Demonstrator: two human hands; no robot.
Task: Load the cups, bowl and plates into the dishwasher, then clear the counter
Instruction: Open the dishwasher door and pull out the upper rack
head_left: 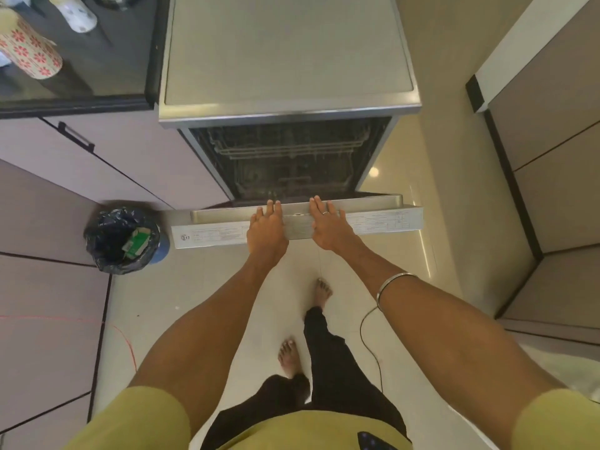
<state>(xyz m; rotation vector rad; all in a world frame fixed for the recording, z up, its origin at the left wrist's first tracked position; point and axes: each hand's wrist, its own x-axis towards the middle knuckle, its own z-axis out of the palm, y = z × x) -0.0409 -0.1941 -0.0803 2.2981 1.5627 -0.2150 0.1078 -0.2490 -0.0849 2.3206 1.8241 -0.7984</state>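
Note:
A steel freestanding dishwasher [285,60] stands ahead of me with its door [383,219] partly lowered. Inside, wire racks [285,151] show in the dark cavity, and I cannot tell whether they hold anything. My left hand [266,228] and my right hand [328,225] both rest flat on the door's top edge, fingers straight and reaching over the rim. No cups, bowl or plates are visible.
A dark counter [97,60] at the upper left carries a floral patterned canister [29,50] and a white patterned container [78,14]. A bin with a black liner [125,238] stands left of the door. Cabinets line the left and right. My bare feet are on the tiled floor.

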